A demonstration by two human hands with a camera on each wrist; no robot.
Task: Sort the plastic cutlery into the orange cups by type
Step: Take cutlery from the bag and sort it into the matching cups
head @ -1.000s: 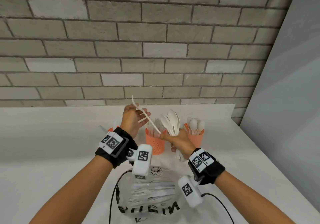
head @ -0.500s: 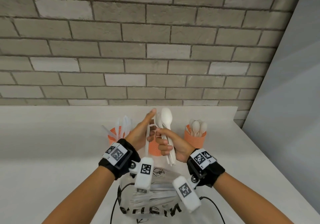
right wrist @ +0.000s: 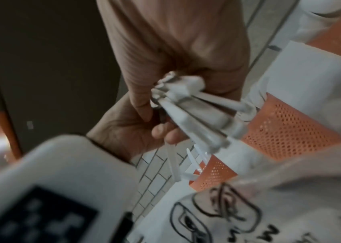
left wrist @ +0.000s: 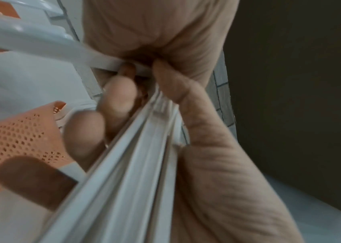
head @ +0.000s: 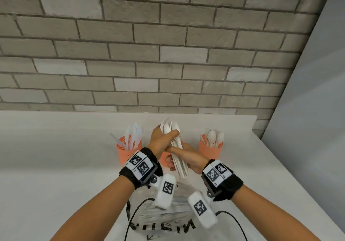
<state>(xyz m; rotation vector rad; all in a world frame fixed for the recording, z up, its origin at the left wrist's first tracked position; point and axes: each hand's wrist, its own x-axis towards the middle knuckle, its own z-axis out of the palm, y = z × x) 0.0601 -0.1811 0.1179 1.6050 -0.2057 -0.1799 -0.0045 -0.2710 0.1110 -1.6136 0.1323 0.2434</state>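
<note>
- Both hands clasp one bundle of white spoons (head: 173, 143) above the middle orange cup (head: 164, 159).
- Left hand (head: 161, 141) wraps the bundle just below the bowls; right hand (head: 188, 159) clenches the handles.
- The far-left cup (head: 128, 150) holds knives, the far-right cup (head: 210, 150) spoons.
- A clear printed bag (head: 162, 220) lies near on the counter (head: 56, 166).

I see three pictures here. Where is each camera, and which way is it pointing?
Head: worn on the head, looking forward and down at the table, brick wall and three orange cups; both forearms, the left hand and the right hand show.
Left wrist: looks along the left hand's fingers, curled round the bundle of spoons.
Right wrist: looks along the right hand at the bundle's handle ends; the left hand shows too.
All three share the bundle and an orange cup.
</note>
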